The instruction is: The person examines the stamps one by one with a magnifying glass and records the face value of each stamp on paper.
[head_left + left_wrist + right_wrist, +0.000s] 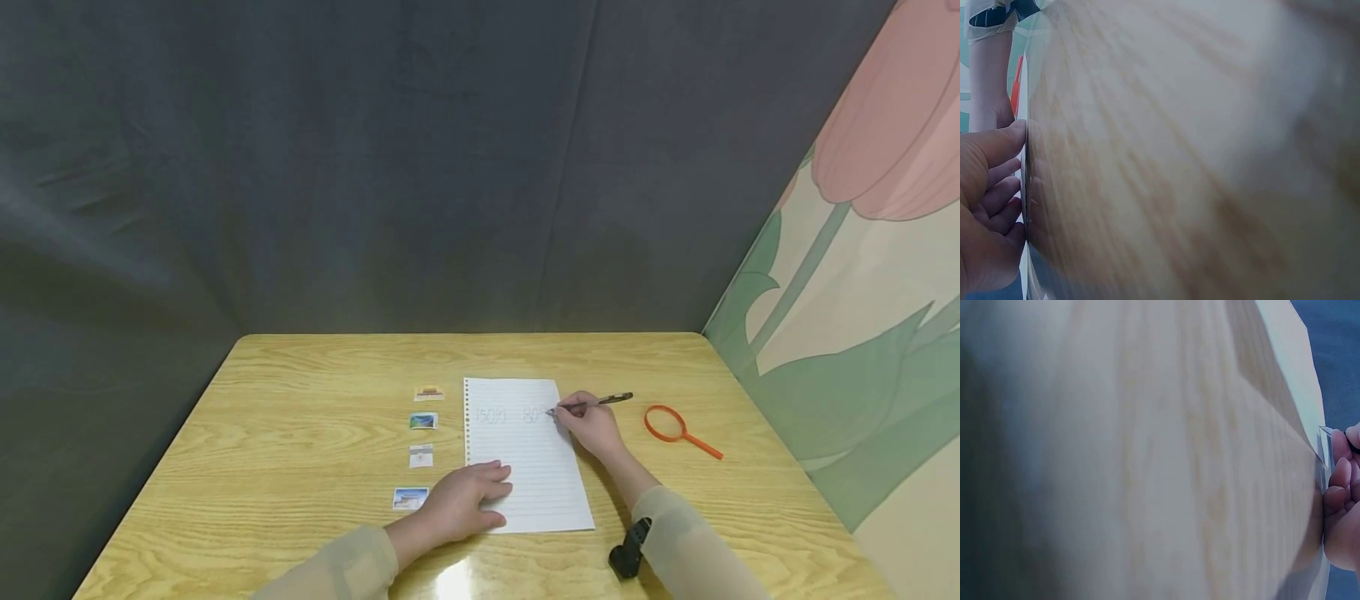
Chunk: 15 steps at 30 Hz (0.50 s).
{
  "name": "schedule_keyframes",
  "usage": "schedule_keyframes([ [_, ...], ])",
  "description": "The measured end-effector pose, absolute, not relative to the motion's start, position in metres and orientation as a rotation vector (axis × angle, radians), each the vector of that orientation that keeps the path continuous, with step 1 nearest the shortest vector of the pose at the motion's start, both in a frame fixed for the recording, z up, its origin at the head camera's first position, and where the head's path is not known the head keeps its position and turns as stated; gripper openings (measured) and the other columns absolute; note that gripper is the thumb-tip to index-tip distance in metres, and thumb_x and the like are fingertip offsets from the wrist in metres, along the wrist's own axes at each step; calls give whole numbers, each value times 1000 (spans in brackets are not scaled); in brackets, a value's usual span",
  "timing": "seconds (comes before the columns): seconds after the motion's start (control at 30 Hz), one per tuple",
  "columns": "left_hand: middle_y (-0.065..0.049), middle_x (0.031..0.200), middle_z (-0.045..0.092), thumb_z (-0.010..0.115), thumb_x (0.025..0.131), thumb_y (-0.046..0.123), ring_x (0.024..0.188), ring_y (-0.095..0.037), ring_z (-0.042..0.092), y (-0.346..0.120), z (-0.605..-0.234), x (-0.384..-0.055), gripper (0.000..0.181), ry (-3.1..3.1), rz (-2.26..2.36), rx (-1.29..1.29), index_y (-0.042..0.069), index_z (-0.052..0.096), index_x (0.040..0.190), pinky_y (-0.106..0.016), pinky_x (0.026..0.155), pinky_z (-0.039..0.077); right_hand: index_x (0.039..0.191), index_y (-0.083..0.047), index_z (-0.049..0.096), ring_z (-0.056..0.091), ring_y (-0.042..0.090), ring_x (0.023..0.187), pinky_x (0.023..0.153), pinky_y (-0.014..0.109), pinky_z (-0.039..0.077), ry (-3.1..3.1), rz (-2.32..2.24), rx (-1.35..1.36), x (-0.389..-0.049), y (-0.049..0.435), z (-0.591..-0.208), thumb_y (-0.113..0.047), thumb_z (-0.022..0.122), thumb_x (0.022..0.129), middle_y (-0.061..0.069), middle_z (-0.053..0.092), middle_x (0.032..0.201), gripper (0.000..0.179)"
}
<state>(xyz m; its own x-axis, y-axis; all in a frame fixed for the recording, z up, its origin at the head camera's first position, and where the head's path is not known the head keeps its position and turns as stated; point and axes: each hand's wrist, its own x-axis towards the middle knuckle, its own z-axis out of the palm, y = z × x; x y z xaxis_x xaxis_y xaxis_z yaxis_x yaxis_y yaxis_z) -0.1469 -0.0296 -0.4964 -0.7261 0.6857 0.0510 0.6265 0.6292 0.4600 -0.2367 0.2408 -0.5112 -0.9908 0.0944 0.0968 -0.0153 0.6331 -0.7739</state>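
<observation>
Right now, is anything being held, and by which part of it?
The right hand holds the pen near its writing tip. The left hand holds nothing; it rests on the paper.

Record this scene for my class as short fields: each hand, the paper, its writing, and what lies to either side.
Left hand: rests on the paper's lower left part
Right hand: holds a pen, tip at the paper
Paper: lined sheet, holes along left edge
Writing: two faint groups near the top, not fully legible
Left of paper: four small pictures in a column
Right of paper: orange magnifying glass
Surface: wooden table
</observation>
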Motion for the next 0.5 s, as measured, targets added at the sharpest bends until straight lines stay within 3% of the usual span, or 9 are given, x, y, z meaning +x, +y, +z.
schedule_keyframes([
  [0.5,0,143,53,78,85,29,135,-16,46,-29,-497,-146,46,2735,687,1111,12,68,127,-32,112,36,85,-11,69,56,16,69,55,24,47,-2761,1325,-14,-231,237,-508,-17,74,85,2,65,82,7],
])
